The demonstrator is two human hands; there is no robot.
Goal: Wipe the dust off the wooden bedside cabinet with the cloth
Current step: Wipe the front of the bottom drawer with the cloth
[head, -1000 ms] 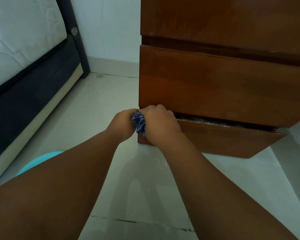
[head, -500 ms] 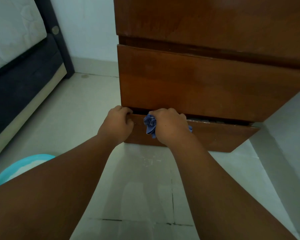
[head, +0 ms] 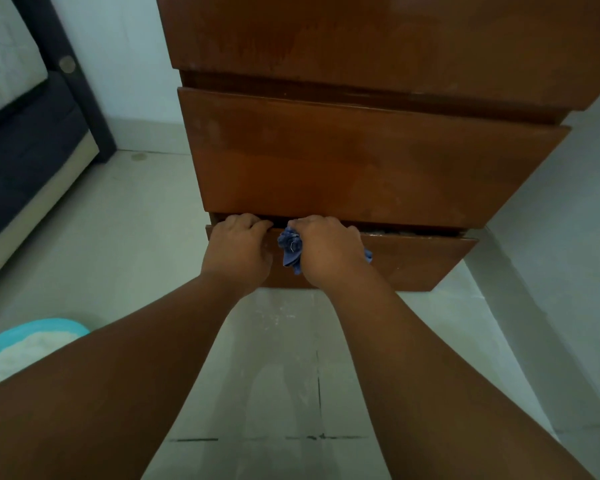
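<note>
Wooden bedside cabinet (head: 361, 161) on the pale tiled floor (head: 274, 358), against the wall, bed frame (head: 32, 161) off to the left; bottom drawer (head: 413, 261) ajar, front tilted out and sagging lower at its right end. Left hand (head: 238, 249) hooked over the drawer's top edge near the left corner, fingers (head: 253, 220) curled into the gap beneath the middle drawer (head: 361, 168), bare of any cloth. Right hand (head: 328, 249) just beside it on the same edge, clenched around a bunched blue cloth (head: 290, 249), folds spilling out at both sides of the fist and touching the drawer front. Likely gripping the drawer to shift it or to wipe along its rim; which one, hard to say. Risks from here: fingers pinched in the narrow gap if pushed shut quickly; a crooked drawer jamming under uneven force; cloth snagged between the fronts; dust knocked into whatever sits inside, barely visible through the slit. Teal basin (head: 32, 337) at lower left, well clear.
</note>
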